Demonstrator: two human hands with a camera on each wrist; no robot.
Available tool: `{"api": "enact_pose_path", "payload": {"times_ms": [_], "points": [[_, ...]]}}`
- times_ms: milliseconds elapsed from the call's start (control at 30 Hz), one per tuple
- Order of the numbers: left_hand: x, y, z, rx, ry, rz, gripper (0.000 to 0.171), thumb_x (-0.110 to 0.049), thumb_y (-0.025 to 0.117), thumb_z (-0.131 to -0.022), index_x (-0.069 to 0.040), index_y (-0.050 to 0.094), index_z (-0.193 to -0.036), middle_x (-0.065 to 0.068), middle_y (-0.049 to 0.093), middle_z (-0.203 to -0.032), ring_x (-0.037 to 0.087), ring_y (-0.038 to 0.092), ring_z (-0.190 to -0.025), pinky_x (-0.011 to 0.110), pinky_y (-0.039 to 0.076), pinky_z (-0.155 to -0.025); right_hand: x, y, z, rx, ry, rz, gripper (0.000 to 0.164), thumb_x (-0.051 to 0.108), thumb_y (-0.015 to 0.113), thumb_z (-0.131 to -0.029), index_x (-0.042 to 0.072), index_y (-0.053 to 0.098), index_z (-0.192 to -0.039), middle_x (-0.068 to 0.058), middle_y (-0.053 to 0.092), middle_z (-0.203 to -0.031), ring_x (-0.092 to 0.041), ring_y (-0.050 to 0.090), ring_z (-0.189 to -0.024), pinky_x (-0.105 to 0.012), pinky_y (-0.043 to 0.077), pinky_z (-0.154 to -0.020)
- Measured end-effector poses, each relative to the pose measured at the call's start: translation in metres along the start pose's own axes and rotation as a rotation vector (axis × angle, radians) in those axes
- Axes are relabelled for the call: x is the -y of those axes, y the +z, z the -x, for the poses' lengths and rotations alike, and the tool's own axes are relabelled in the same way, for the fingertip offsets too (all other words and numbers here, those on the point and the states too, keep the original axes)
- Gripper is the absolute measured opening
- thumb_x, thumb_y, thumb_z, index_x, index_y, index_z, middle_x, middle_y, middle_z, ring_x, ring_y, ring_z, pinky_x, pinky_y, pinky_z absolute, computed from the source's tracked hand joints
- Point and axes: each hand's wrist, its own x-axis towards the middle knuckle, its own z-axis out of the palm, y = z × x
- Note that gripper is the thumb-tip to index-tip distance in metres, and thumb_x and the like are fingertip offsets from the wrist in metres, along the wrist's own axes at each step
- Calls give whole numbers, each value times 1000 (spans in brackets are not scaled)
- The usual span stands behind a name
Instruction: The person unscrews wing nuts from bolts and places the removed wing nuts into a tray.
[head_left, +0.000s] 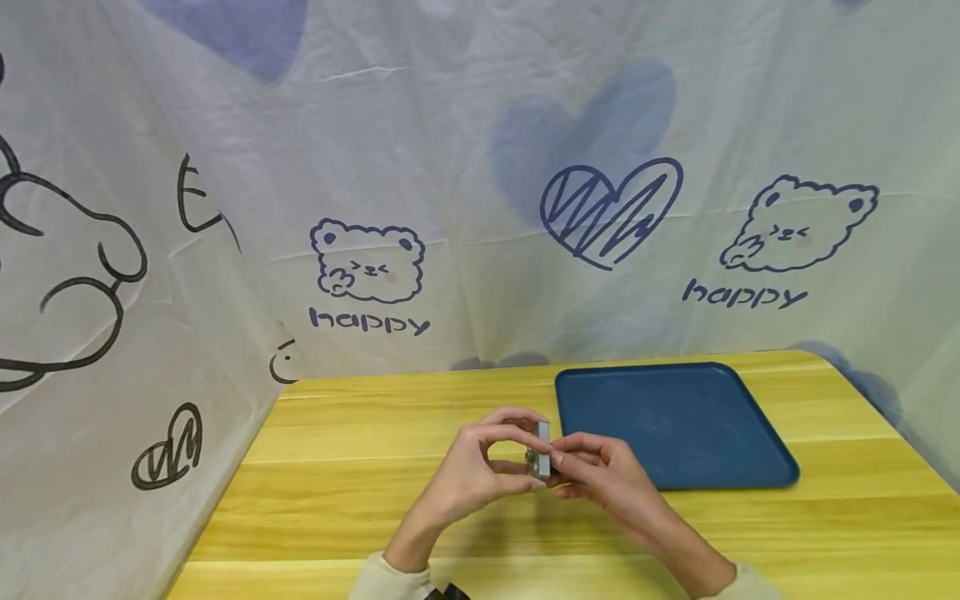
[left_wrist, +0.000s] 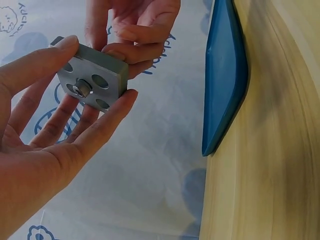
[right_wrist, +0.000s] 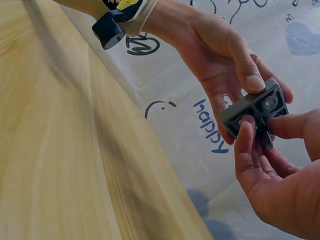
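My left hand (head_left: pixel 468 471) holds a small square grey metal plate (left_wrist: pixel 90 70) by its edges, thumb on one side and fingertips on the other. Round holes pierce the plate, and a short bolt (left_wrist: pixel 82 88) with a slotted head stands out of its middle. In the right wrist view the plate's back shows dark recesses and a narrow dark stem (right_wrist: pixel 268 142) jutting out. My right hand (head_left: pixel 615 483) reaches to this back face, thumb and fingers pinching around the stem, which they partly hide. Both hands are raised over the table.
A blue rectangular tray (head_left: pixel 675 425) lies on the yellow wood-grain table (head_left: pixel 360 467), behind and right of the hands. A white printed cloth (head_left: pixel 465 167) hangs behind the table and along its left side.
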Motion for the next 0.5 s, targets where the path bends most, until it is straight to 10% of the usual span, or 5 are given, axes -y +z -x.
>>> {"api": "enact_pose_path", "payload": {"times_ms": [500], "points": [[2,-1,-1,-53,-7,68,35,7,83,-81,2,75,-115,17,56,-139,32,52,-132,44,61,-89,2,2,-1,-97,-240,260,25,12,72,-98,-8,66,-113,-17,70,-104,-23,73,-82,-35,64,-72]]}}
